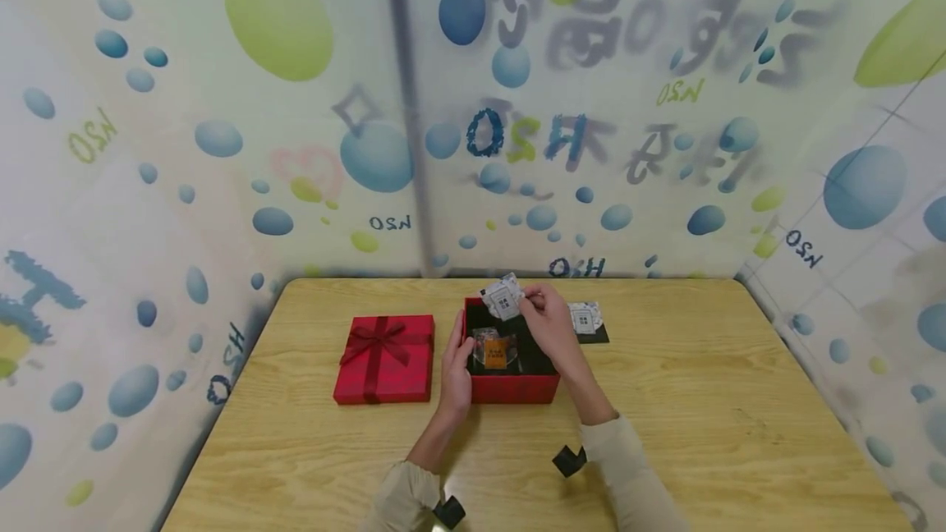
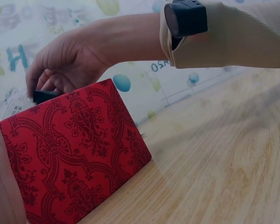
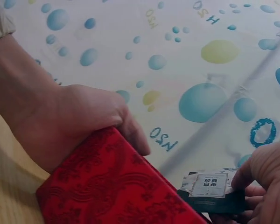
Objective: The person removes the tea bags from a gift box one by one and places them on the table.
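Above the wooden counter [image 1: 739, 401], at mid-frame, with the nearer, right grip [image 1: 547, 320] pinched on a tilted white-topped packet [image 1: 502, 300] to its left, over the far rim of the red box [image 1: 515, 389], and with the left grip [image 1: 455, 372] clasped to the near-left wall.

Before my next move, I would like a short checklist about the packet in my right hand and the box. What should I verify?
1. Right hand pinches the white tea packet: ok.
2. Left hand holds the side of the red gift box: ok.
3. Ribboned lid off, beside the box: ok.
4. Orange-labelled packet out of the box: not ok, it lies inside.
5. White tea packet sealed all round: cannot tell.
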A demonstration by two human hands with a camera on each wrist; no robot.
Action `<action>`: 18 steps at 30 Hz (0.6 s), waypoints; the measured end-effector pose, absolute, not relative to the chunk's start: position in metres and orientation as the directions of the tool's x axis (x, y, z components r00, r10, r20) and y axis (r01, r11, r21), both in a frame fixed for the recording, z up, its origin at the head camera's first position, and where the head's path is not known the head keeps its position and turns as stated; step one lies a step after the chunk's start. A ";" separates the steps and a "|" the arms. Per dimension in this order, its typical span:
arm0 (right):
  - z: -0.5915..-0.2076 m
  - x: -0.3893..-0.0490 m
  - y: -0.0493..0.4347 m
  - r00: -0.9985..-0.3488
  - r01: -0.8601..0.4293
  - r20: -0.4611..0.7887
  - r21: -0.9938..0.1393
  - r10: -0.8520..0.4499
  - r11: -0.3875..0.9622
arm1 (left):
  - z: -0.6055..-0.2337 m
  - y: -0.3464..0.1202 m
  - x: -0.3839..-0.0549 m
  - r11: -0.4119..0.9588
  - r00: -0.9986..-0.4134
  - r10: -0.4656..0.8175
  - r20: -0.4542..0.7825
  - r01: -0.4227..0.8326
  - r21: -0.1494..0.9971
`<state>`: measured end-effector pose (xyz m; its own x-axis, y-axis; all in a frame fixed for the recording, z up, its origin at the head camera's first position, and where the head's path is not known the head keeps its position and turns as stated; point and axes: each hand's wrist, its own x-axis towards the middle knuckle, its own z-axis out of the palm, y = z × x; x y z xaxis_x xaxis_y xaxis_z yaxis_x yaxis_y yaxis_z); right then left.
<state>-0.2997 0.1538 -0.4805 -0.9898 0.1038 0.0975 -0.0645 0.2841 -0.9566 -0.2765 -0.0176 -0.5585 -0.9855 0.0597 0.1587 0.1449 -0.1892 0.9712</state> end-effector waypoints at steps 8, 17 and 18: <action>-0.478 -0.304 0.177 -0.985 -0.043 0.097 -0.939 0.143 0.342 | -0.558 -0.018 -0.276 -0.217 -0.988 0.053 0.146 0.132 0.967; -0.482 -0.313 0.207 -0.983 0.070 0.013 -0.896 0.183 0.438 | -0.557 -0.017 -0.275 -0.212 -0.985 0.055 0.161 0.146 0.966; -0.484 -0.314 0.210 -0.984 0.074 0.006 -0.899 0.181 0.432 | -0.558 -0.017 -0.276 -0.215 -0.985 0.055 0.166 0.150 0.965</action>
<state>-0.3140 0.2096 -0.4836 -0.9835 0.1808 0.0058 0.0741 0.4317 -0.8990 -0.2757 -0.0168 -0.5577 -0.9847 0.0550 0.1656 0.1503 -0.2149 0.9650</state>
